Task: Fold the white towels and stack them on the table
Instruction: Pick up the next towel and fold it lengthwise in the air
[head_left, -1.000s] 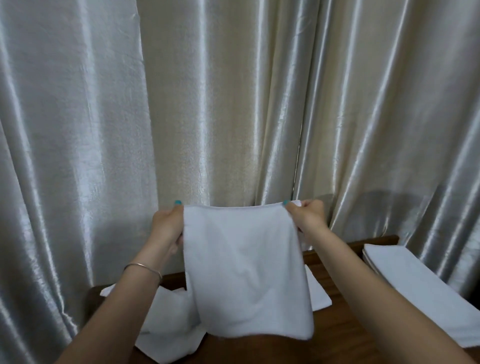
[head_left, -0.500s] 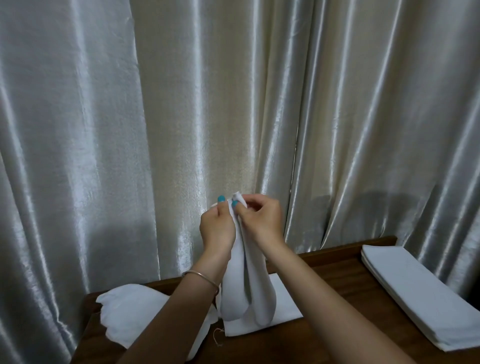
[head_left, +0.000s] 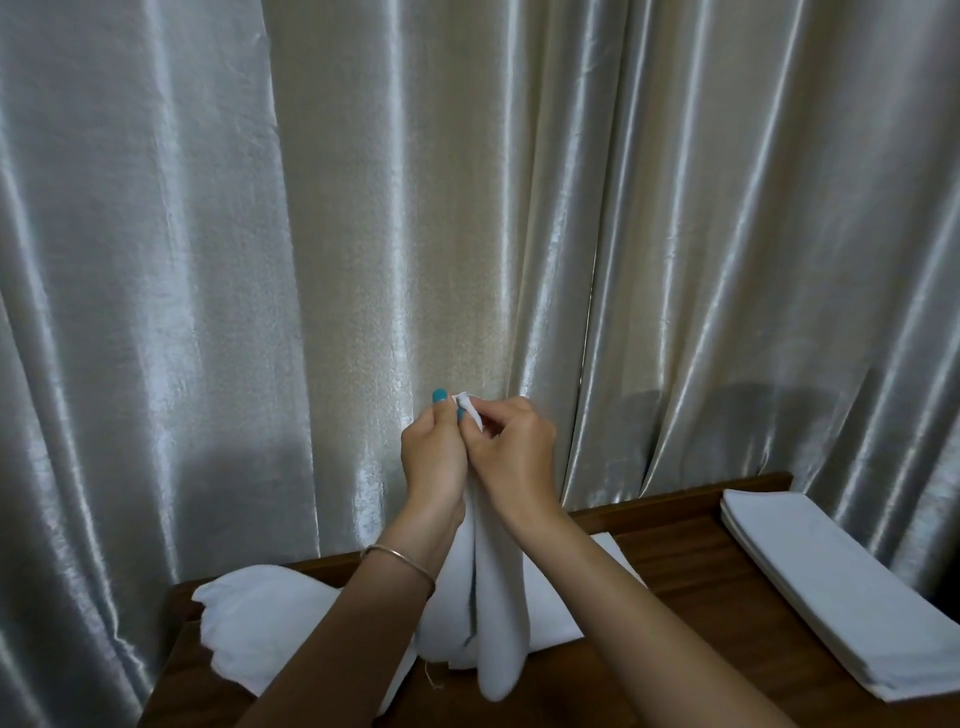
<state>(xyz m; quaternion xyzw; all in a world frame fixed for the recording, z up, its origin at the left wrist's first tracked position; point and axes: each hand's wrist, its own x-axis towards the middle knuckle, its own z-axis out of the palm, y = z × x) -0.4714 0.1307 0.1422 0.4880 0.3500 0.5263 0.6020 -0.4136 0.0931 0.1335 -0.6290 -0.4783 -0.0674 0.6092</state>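
A white towel (head_left: 498, 613) hangs doubled in the air above the table, its two top corners brought together. My left hand (head_left: 434, 457) and my right hand (head_left: 511, 452) touch each other and both pinch those corners at the top. A loose pile of unfolded white towels (head_left: 260, 618) lies on the table at the left, behind my left forearm. A flat white towel (head_left: 556, 629) lies under the hanging one. A neat stack of folded white towels (head_left: 826, 587) sits at the table's right side.
The dark wooden table (head_left: 675, 551) stands against shiny grey-beige curtains (head_left: 363, 208) that fill the whole background. Bare wood shows between the middle towel and the folded stack. A bracelet sits on my left wrist.
One second ago my hands held the towel spread wide by its top corners. They came together, folding it in half, and now stay joined with the towel hanging slightly lower.
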